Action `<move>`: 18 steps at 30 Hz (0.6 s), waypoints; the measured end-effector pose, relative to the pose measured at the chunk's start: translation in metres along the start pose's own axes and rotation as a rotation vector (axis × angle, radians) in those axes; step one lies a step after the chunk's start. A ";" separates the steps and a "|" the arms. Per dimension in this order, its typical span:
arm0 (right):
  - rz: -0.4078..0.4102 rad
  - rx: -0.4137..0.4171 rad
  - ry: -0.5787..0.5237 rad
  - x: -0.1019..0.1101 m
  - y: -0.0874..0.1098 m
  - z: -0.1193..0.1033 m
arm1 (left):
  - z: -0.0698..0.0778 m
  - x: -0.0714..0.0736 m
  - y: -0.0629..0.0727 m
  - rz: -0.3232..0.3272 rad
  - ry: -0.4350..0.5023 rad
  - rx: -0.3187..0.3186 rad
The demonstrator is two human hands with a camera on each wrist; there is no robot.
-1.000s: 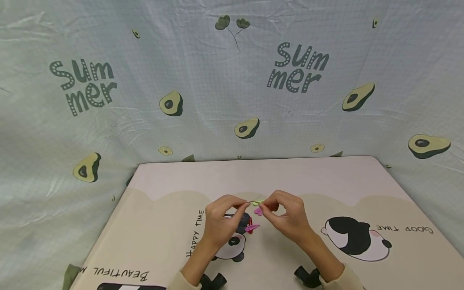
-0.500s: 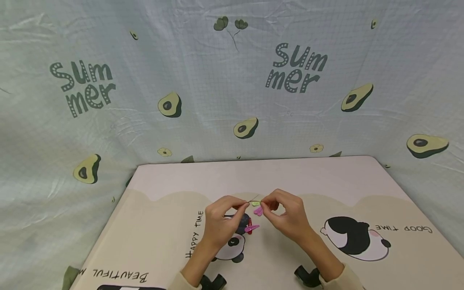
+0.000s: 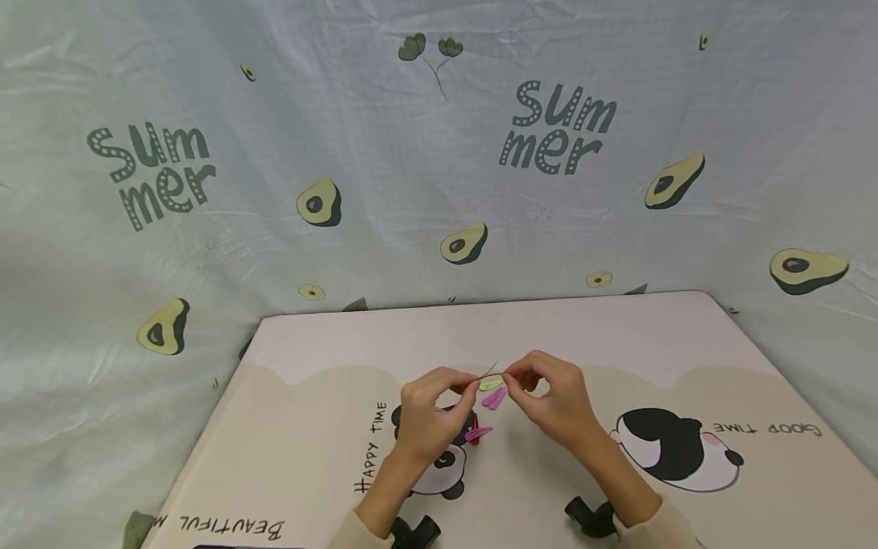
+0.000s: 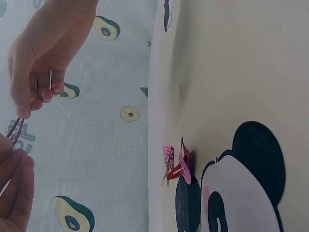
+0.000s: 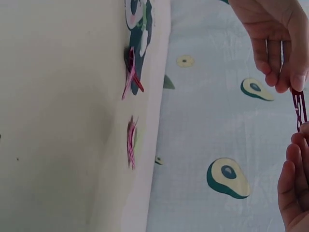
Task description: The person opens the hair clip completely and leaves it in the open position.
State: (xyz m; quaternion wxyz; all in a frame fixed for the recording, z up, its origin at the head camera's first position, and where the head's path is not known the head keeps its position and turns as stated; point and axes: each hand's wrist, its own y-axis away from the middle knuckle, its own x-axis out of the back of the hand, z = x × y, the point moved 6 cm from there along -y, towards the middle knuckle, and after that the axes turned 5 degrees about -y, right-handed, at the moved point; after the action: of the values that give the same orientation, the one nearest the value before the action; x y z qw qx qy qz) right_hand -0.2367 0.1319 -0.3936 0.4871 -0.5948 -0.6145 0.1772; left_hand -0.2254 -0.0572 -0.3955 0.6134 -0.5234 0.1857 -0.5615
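Note:
A dark red snap hair clip (image 5: 299, 108) is held up above the table, stretched between both hands. My left hand (image 3: 435, 415) pinches one end between thumb and fingertips. The other end is pinched by my right hand (image 3: 552, 396). In the head view a thin prong stands up from the clip's curved body. Beneath the hands, a green hair clip (image 3: 491, 386) and a pink hair clip (image 3: 494, 398) lie close together. Nearer to me, a magenta hair clip (image 3: 479, 434) lies across a red hair clip (image 4: 175, 172).
The table (image 3: 288, 427) has a cover printed with a panda (image 3: 439, 480), a dog (image 3: 675, 450) and lettering. A pale curtain (image 3: 384, 152) with avocado prints hangs behind its far edge. Black wrist mounts (image 3: 591, 518) sit by both forearms.
Both hands have shifted slightly up and to the right with the dark red hair clip. Its thin prong now stands out further from the body. The clips on the table have stayed put.

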 end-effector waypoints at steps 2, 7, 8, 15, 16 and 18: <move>0.003 -0.003 -0.004 0.003 -0.002 0.001 | -0.001 -0.004 -0.002 0.000 0.007 0.006; 0.013 -0.021 0.015 0.015 -0.004 0.005 | -0.003 -0.017 -0.009 -0.035 -0.001 0.032; 0.012 -0.024 0.024 0.018 -0.004 0.007 | -0.004 -0.020 -0.011 -0.050 -0.004 0.045; -0.016 -0.069 0.119 0.038 0.003 0.030 | -0.009 -0.053 -0.022 -0.165 -0.015 0.149; -0.025 -0.080 0.141 0.041 0.004 0.033 | -0.010 -0.059 -0.023 -0.177 -0.020 0.155; -0.047 -0.105 0.184 0.046 0.006 0.040 | -0.013 -0.071 -0.024 -0.202 -0.027 0.170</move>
State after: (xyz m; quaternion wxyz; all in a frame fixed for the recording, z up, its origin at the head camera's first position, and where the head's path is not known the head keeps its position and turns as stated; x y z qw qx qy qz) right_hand -0.2573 0.1894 -0.3988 0.5136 -0.6188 -0.5893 0.0778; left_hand -0.2688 0.0041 -0.4053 0.5982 -0.4932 0.0755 -0.6271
